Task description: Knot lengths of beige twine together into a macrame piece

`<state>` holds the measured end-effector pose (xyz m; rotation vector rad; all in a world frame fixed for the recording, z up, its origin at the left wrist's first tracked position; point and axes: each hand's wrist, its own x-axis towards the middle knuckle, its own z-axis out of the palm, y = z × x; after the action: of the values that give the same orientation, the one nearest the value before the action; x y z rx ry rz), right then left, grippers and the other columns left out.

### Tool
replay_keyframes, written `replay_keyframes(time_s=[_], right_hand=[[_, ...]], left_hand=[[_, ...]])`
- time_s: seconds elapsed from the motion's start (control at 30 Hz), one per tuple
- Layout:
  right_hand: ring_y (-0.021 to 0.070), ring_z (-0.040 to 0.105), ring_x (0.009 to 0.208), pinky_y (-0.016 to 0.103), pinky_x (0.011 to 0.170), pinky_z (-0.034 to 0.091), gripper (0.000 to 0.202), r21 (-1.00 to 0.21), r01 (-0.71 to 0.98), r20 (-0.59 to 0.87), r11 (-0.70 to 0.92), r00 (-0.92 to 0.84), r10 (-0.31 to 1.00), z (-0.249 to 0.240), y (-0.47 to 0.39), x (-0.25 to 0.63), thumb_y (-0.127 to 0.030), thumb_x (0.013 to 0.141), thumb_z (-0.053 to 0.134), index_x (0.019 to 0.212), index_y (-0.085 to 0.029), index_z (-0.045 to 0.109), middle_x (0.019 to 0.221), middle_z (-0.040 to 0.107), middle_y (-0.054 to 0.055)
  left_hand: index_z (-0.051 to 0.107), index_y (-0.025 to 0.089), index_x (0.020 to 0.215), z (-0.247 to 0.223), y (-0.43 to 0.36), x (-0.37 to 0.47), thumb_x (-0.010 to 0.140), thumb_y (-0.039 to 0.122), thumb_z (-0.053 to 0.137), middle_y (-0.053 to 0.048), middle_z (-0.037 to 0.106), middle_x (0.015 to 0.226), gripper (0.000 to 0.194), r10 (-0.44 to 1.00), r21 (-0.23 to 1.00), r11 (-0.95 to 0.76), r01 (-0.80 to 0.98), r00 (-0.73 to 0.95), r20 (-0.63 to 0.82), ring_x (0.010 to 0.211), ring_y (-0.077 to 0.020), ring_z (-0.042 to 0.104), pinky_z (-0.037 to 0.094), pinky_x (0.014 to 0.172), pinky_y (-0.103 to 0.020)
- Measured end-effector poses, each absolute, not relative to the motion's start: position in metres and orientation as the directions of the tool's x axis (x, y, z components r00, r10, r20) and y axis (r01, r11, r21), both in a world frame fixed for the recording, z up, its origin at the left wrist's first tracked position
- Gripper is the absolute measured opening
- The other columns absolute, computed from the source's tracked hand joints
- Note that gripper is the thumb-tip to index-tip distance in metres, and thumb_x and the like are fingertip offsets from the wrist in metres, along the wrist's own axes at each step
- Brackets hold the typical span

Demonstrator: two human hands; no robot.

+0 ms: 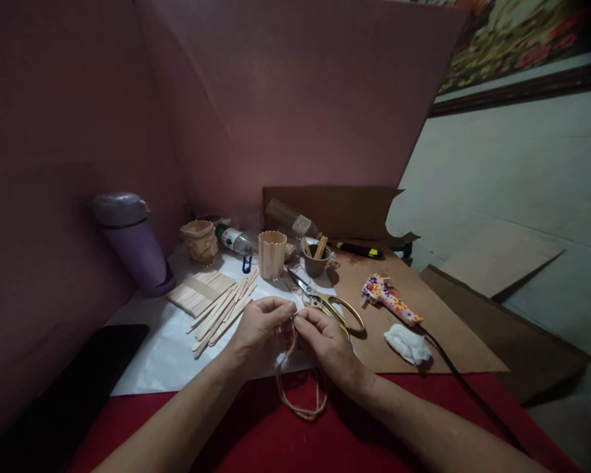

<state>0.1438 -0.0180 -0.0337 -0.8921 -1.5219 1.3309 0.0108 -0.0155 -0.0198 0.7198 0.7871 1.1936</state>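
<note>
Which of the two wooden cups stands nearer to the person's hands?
The plain middle cup, beyond the left hand and right hand; the other cup stands farther left, nearer the purple flask.

Purple tumbler [135,256], grey-lidded, standing at left near the pink wall [69,118]. Clear plastic bottle [232,239] lying toward the back. Crumpled white tissue [408,344] resting on brown cardboard [453,341]. Framed floral picture [522,49], upper right.

Room over cardboard [374,347] between right grip [331,347] and flower-patterned tool [394,302], scissors [316,299] an obstacle ahead.
</note>
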Motion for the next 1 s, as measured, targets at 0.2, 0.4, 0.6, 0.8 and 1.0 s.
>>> replay_keyframes(time_s=[0.2, 0.4, 0.6, 0.8, 1.0], right_hand=[[0.0114, 0.047, 0.061, 0.024, 0.061, 0.037, 0.018, -0.989, -0.057, 0.145, 0.134, -0.328, 0.933, -0.032, -0.02, 0.144, -0.029, 0.08, 0.053, 0.066, -0.017, 0.055, 0.065, 0.055, -0.001], [0.0112, 0.049, 0.059, 0.024, 0.058, 0.038, 0.018, -0.992, -0.055, 0.122, 0.111, -0.297, 0.947, -0.031, -0.019, 0.145, -0.031, 0.08, 0.055, 0.07, -0.017, 0.059, 0.065, 0.057, -0.001], [0.0101, 0.046, 0.058, 0.023, 0.055, 0.035, 0.014, -0.993, -0.107, 0.071, 0.04, -0.298, 0.952, -0.027, -0.021, 0.145, -0.029, 0.074, 0.059, 0.068, -0.017, 0.056, 0.063, 0.056, -0.001], [0.0086, 0.04, 0.052, 0.022, 0.052, 0.029, 0.015, -0.945, -0.262, -0.07, -0.195, -0.421, 0.905, -0.02, -0.019, 0.15, -0.029, 0.067, 0.062, 0.069, -0.015, 0.057, 0.058, 0.05, -0.003], [0.0092, 0.04, 0.048, 0.023, 0.052, 0.033, 0.029, -0.871, -0.464, 0.071, -0.159, -0.44, 0.895, -0.01, -0.013, 0.161, -0.035, 0.079, 0.053, 0.058, -0.017, 0.045, 0.05, 0.05, -0.002]], left_hand=[[0.059, 0.012, 0.063, -0.023, -0.013, 0.009, 0.06, 0.029, 0.079, 0.002, 0.052, 0.048, 0.027, 0.961, 0.823, 0.253, -0.509, 0.234, -0.15, 0.042, -0.0073, 0.049, 0.039, 0.045, -0.019], [0.061, 0.012, 0.067, -0.016, -0.013, 0.008, 0.062, 0.027, 0.077, 0.003, 0.05, 0.045, 0.022, 0.969, 0.849, 0.244, -0.469, 0.155, -0.193, 0.04, -0.0071, 0.047, 0.039, 0.043, -0.019], [0.057, 0.012, 0.064, -0.016, -0.011, 0.004, 0.062, 0.027, 0.078, 0.001, 0.055, 0.054, 0.026, 0.977, 0.861, 0.213, -0.461, 0.088, -0.195, 0.045, -0.0068, 0.05, 0.042, 0.046, -0.018], [0.049, 0.014, 0.065, -0.017, -0.006, -0.004, 0.075, 0.019, 0.066, 0.001, 0.054, 0.058, 0.021, 0.984, 0.788, 0.177, -0.59, 0.127, -0.125, 0.05, -0.008, 0.052, 0.044, 0.051, -0.019], [0.041, 0.017, 0.067, -0.003, -0.003, -0.017, 0.083, 0.007, 0.049, 0.007, 0.038, 0.047, 0.021, 0.986, 0.75, 0.155, -0.643, 0.056, -0.156, 0.035, -0.0046, 0.037, 0.029, 0.037, -0.014]])
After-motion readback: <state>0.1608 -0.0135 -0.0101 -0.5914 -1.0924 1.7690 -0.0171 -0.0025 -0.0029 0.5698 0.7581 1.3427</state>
